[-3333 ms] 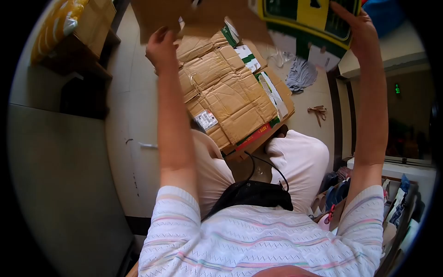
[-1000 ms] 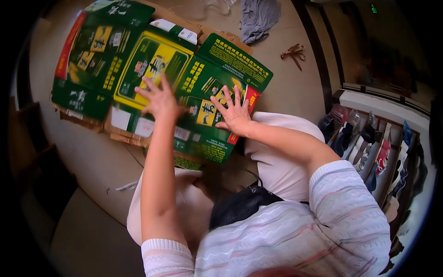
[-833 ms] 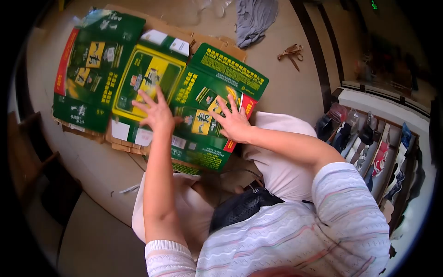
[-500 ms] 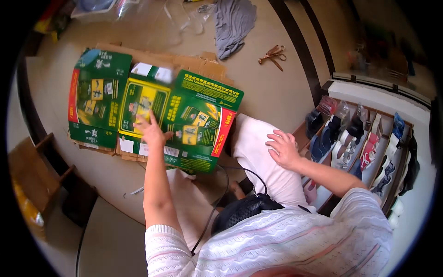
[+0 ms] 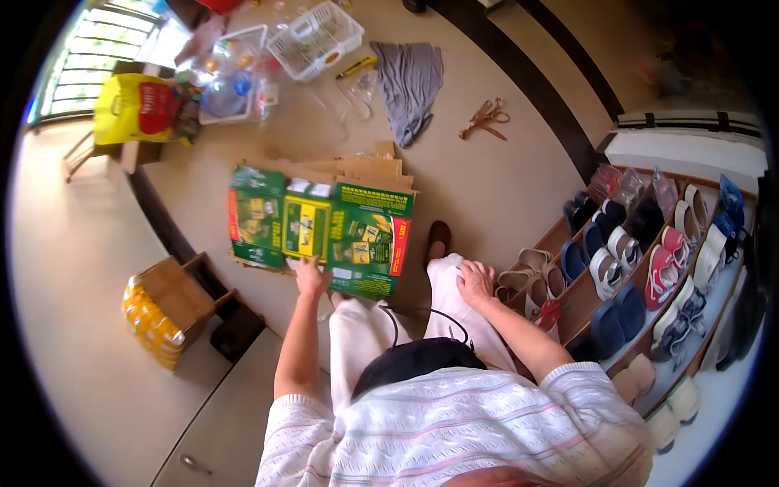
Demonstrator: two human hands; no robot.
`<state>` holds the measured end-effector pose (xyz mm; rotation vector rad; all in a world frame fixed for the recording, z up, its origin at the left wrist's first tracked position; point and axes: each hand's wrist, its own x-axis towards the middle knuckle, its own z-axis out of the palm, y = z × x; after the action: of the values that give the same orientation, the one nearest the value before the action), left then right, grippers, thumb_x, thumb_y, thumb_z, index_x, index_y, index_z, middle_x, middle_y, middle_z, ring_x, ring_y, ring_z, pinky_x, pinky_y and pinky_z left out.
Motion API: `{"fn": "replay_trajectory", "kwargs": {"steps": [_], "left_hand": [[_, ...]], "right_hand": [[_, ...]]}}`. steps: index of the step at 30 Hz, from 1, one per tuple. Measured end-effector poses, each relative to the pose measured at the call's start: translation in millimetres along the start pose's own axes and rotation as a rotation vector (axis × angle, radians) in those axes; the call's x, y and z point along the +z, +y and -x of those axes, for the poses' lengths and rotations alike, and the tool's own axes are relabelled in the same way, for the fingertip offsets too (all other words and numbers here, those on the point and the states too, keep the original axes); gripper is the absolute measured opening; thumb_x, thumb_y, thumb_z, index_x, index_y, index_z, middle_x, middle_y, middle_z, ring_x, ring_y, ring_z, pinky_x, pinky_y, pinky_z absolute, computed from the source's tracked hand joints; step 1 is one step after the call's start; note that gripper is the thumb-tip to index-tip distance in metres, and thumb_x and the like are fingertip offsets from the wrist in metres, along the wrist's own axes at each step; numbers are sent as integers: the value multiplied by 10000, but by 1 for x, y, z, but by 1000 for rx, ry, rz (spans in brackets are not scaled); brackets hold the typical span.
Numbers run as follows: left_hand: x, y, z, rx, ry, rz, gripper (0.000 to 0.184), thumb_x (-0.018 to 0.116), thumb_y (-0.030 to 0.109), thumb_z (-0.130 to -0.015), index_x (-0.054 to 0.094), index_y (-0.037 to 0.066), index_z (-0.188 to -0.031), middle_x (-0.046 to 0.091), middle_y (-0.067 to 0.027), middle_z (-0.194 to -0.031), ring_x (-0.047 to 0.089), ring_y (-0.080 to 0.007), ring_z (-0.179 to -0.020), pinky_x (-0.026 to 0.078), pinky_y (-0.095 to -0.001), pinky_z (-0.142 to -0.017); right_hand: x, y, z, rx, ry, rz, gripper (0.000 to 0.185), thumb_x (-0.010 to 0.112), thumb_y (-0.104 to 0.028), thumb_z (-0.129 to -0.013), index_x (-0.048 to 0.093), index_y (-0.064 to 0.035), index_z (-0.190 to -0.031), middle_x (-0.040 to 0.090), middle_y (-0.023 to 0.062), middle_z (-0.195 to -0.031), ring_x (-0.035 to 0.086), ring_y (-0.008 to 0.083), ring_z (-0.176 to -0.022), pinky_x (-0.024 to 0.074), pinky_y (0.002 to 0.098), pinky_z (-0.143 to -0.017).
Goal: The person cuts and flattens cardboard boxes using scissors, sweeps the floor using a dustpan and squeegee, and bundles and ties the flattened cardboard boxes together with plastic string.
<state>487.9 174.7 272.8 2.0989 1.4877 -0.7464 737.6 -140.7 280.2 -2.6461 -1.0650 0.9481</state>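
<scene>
A flattened green carton (image 5: pixel 363 213) with yellow and red print lies in front of me, with bare brown cardboard (image 5: pixel 369 168) showing along its far edge. My left hand (image 5: pixel 312 277) is over the carton's near edge, fingers pointing forward; whether they touch the print is unclear. On the knee of my light trousers (image 5: pixel 445 280) rests my right hand (image 5: pixel 475 284), its fingers apart and holding nothing. A black waist bag (image 5: pixel 418 363) with a dark cord sits at my lap.
A shoe rack (image 5: pixel 641 280) full of shoes stands along the right. Ahead lie a grey cloth (image 5: pixel 410 85), brown straps (image 5: pixel 485 120), a yellow-handled cutter (image 5: pixel 357 66) and a white basket (image 5: pixel 316 40). An open box (image 5: pixel 182 300) with yellow packaging is at left.
The view has pulled back and shows more of the room. My left hand has drawn from the carton's middle to its near edge. My right hand has settled flatter on my knee.
</scene>
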Motion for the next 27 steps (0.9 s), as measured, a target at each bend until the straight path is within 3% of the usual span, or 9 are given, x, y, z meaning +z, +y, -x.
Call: {"fn": "replay_trajectory", "kwargs": {"steps": [4,7,9,13,14,19,22,24,27], "left_hand": [[-45,26,50,-62,-103,2,474,645,275,-647,600,185,-1110,458,-140,-1222,420,-315,-1143,381,-390,-947],[-63,43,62,-54,-33,-17,455,653,287,-630,624,153,-1063,536,-170,-1111,503,-315,-1051,420,-384,-901],[-74,61,60,-52,13,24,481,693,284,-586,637,106,-1030,584,-197,-1023,554,-313,-983,439,-372,-875],[-103,109,63,8,7,46,452,671,338,-641,635,102,-1025,621,-176,-961,581,-315,-925,459,-387,-813],[-109,120,66,26,-10,68,471,691,359,-631,637,93,-1016,624,-173,-957,587,-314,-915,465,-379,-802],[-113,159,46,111,-122,-23,440,642,285,-627,635,109,-1030,618,-174,-981,581,-305,-942,463,-359,-829],[-99,173,18,129,-134,-23,481,633,341,-619,628,92,-1030,604,-170,-1026,567,-300,-974,440,-357,-860],[-110,195,13,206,-206,-93,501,608,400,-630,628,100,-1031,606,-166,-1024,567,-306,-969,446,-358,-852],[-99,200,-21,284,-191,-99,461,628,375,-623,643,118,-1006,629,-161,-952,588,-316,-908,469,-368,-804]], "right_hand": [[-62,41,9,126,-39,-114,235,553,-201,-761,582,-175,-994,559,3,-1081,482,214,-1059,335,489,-865],[-87,88,11,214,-27,-76,254,549,-186,-747,587,-141,-994,592,85,-1016,551,290,-939,434,444,-791],[-115,98,18,355,-61,-81,240,543,-181,-756,595,-135,-986,595,98,-1001,550,300,-949,437,421,-807],[-139,124,24,404,-90,-188,230,561,-201,-769,602,-116,-980,623,108,-972,583,274,-923,460,372,-797],[-140,136,22,438,-158,-247,269,554,-211,-775,597,-101,-1016,603,115,-1025,558,301,-966,456,412,-804],[-189,158,25,389,21,-363,212,547,-154,-766,631,-67,-940,629,155,-913,591,306,-881,472,369,-770],[-202,184,23,374,145,-385,183,559,-150,-744,637,-60,-882,637,146,-871,599,314,-838,478,366,-755],[-211,203,18,449,141,-416,164,569,-152,-729,644,-61,-844,637,146,-862,600,314,-830,480,372,-749],[-233,223,6,460,118,-373,175,588,-160,-717,654,-61,-846,642,141,-843,615,288,-805,488,357,-737]]}}
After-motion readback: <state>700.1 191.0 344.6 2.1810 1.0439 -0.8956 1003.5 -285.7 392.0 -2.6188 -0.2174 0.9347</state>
